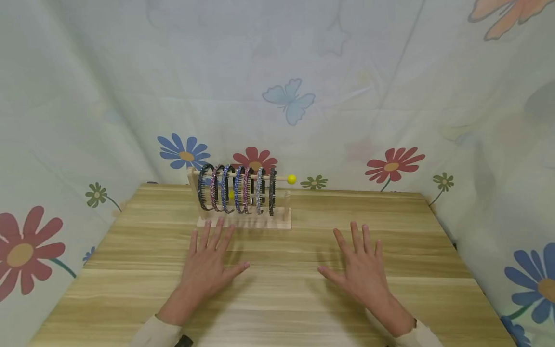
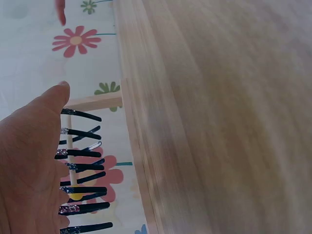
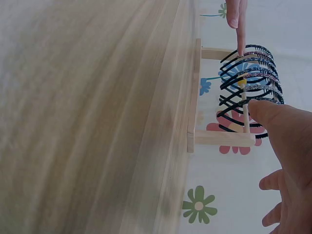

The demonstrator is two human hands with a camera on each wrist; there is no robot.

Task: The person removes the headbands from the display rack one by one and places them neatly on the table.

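Wearing pale sleeves (image 1: pixel 158 332) at the near edge. Holding left hand (image 1: pixel 204 270) and right hand (image 1: pixel 366 275) well apart over the wood-grain tabletop (image 1: pixel 282 294), backs up, fingers (image 1: pixel 227 238) straight and spread wide, gripping nothing. Just beyond the left fingertips, resting on the tabletop: wooden rack (image 1: pixel 277 224), with seven glittery headbands (image 1: pixel 238 190) hung along the upper bar, tipped at right with yellow ball (image 1: pixel 292 179). Farthest back, pale cloth (image 1: pixel 347 125) printed with flowers (image 1: pixel 391 166).

My head camera looks forward and down across the desk (image 1: pixel 277 289); my wrist cameras, nearer and turned sideways, face past my fingers (image 1: pixel 226 238) toward the rack (image 1: pixel 256 223) all three views share.
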